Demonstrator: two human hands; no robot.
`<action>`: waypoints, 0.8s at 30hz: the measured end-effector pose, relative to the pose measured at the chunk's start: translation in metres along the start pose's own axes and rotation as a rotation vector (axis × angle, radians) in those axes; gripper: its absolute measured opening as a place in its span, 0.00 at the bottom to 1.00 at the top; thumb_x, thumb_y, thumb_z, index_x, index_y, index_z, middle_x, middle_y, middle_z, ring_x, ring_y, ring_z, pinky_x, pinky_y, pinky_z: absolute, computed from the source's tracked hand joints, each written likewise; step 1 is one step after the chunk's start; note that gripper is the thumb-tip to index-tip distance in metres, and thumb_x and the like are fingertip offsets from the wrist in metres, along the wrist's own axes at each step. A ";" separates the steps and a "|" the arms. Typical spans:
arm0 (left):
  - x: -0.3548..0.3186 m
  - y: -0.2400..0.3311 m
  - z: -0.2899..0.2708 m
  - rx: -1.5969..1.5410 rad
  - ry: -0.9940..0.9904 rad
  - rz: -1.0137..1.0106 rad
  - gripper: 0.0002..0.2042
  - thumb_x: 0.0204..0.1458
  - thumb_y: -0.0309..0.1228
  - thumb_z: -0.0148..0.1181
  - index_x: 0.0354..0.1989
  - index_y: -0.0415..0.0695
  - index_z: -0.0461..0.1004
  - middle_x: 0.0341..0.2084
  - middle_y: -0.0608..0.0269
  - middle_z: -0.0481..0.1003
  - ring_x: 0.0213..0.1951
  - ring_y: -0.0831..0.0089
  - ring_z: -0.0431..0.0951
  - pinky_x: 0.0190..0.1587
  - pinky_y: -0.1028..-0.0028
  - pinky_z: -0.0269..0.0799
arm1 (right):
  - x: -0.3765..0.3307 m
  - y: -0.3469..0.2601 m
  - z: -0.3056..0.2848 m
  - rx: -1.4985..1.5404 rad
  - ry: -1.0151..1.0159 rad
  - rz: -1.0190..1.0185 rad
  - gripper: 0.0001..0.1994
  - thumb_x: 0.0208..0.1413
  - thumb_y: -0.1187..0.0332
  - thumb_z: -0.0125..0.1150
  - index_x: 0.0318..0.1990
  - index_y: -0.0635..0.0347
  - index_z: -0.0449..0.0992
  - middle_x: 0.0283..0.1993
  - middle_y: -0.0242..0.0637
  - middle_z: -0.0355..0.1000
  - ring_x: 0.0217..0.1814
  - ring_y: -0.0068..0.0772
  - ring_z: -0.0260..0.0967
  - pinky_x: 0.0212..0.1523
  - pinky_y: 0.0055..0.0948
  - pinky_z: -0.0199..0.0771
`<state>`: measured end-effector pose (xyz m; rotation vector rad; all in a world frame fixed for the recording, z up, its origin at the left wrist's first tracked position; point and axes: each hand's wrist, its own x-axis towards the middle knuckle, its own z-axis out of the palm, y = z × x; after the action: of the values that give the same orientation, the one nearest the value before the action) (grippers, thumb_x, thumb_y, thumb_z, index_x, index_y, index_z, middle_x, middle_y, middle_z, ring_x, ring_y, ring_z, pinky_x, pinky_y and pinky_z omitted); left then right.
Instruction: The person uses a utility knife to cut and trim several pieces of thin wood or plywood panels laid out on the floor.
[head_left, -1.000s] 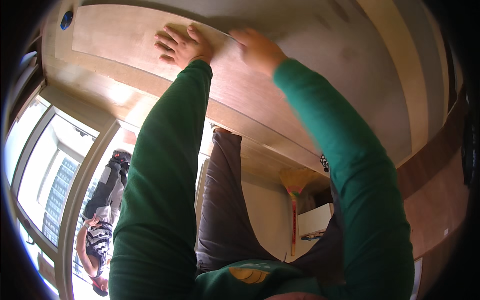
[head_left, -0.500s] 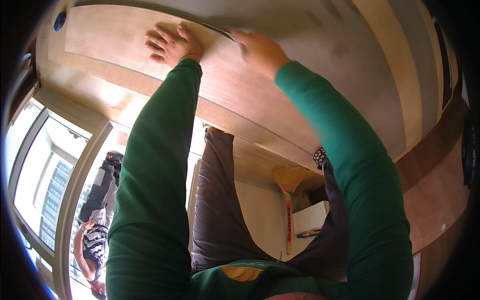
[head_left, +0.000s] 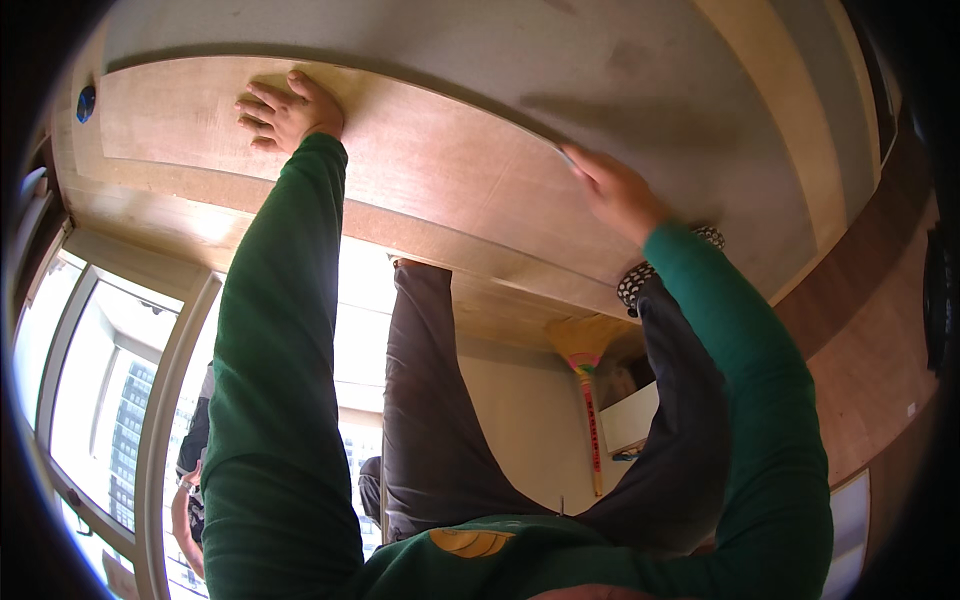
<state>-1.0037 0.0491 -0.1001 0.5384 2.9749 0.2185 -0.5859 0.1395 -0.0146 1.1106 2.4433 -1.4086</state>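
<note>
The board [head_left: 420,165] is thin, long and pale brown. It lies flat, just to the right of the blue thing [head_left: 86,104].

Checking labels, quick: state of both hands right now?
Left hand: open, fingers spread on the wooden panel.
Right hand: partly curled at the panel's curved edge; cannot tell what, if anything, it holds.

Bright daylight; framed window [head_left: 105,400] left, tall building [head_left: 130,435] beyond (glare heavy). Pale wall [head_left: 530,410], lower centre. Reddish-brown surface [head_left: 865,385] right: wall or floor, hard to tell.
</note>
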 end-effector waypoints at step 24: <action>-0.018 0.028 0.018 0.056 -0.010 -0.001 0.40 0.62 0.64 0.29 0.77 0.51 0.44 0.77 0.52 0.40 0.76 0.51 0.40 0.73 0.47 0.36 | 0.111 -0.056 0.025 -0.045 -0.077 0.031 0.27 0.60 0.72 0.51 0.68 0.46 0.65 0.52 0.44 0.75 0.53 0.46 0.74 0.51 0.43 0.77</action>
<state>-0.9754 0.0706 -0.1123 0.5423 2.9791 0.1322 -0.7087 0.1623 -0.0366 1.0593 2.3826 -1.3545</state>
